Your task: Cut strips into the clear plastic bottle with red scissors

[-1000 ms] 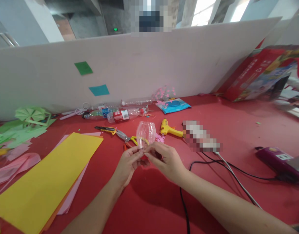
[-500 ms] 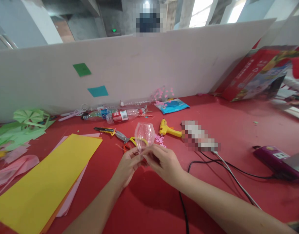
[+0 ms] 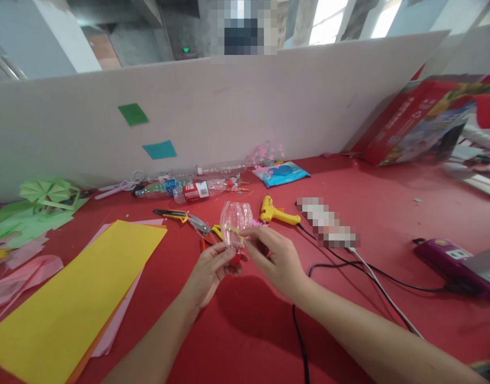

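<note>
A clear cut plastic bottle point(image 3: 233, 216) stands neck down in my hands, its ribbed wide part pointing up and away from me. A red cap, partly hidden by fingers, shows at its lower end. My left hand point(image 3: 213, 269) is closed around the neck by the cap. With thumb and fingertips closed, my right hand point(image 3: 274, 261) pinches at the bottle's right side; exactly what part lies between the fingertips is hard to see. Just behind the bottle lie scissors or pliers with yellow and red handles point(image 3: 205, 242), partly covered. A yellow glue gun point(image 3: 279, 213) rests to its right.
Yellow paper sheets point(image 3: 80, 298) lie at left, near green paper pieces point(image 3: 29, 218). A utility knife point(image 3: 170, 214), plastic bottles point(image 3: 197, 192) and a blue packet point(image 3: 282, 173) are farther back. Black cords point(image 3: 303, 346) cross the red table by a purple tool point(image 3: 452, 266).
My right hand has shifted slightly up and right from the bottle's neck to its side. The bottle has turned slightly, and the red cap has come into view. My left hand stays at the neck.
</note>
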`<state>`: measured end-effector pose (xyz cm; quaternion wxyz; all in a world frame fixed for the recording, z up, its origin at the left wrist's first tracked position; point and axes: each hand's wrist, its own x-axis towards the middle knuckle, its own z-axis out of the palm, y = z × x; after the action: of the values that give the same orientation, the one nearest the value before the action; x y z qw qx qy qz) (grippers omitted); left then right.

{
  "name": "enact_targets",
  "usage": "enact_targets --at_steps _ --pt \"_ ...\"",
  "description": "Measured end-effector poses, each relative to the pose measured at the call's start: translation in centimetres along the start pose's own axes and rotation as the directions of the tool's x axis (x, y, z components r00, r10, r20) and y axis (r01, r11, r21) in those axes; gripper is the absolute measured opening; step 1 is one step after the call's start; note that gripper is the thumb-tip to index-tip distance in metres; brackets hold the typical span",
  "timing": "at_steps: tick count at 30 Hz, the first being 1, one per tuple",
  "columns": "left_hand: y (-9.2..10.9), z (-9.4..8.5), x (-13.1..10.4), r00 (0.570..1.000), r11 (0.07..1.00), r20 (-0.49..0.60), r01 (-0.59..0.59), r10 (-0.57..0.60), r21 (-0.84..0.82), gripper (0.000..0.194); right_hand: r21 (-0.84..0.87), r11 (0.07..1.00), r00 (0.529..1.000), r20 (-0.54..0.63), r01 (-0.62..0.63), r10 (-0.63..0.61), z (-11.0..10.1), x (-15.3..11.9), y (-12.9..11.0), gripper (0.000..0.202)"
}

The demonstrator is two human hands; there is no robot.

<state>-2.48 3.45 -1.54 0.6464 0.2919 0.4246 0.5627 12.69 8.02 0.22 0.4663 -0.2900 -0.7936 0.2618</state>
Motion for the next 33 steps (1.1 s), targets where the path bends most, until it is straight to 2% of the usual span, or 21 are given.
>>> enact_targets --at_steps 7,19,24,30,33 --pt "0.00 0.10 -0.04 1.000 0.999 -0.003 -0.004 0.004 0.032 0.032 0.020 0.988 0.988 -0.013 -0.152 0.152 0.23 -0.01 -0.10 0.013" --pt "-0.12 -0.01 0.05 1.000 0.997 0.007 -0.023 0.022 0.069 0.030 0.058 0.975 0.976 0.061 -0.215 0.211 0.40 -0.11 -0.14 0.023" --pt "-0.11 0.04 0.00 1.000 0.997 -0.006 -0.027 0.028 0.079 0.030 0.064 0.970 0.971 0.053 -0.235 0.232 0.36 0.02 -0.10 0.019" --pt "-0.13 0.04 0.04 0.999 0.992 -0.013 -0.035 0.037 0.118 0.034 0.106 0.949 0.954 0.078 -0.297 0.290 0.58 0.12 0.09 0.018" --pt "-0.18 0.03 0.11 0.998 0.983 -0.034 -0.047 0.054 0.177 0.036 0.158 0.916 0.929 0.093 -0.369 0.359 0.59 0.32 0.22 0.015"
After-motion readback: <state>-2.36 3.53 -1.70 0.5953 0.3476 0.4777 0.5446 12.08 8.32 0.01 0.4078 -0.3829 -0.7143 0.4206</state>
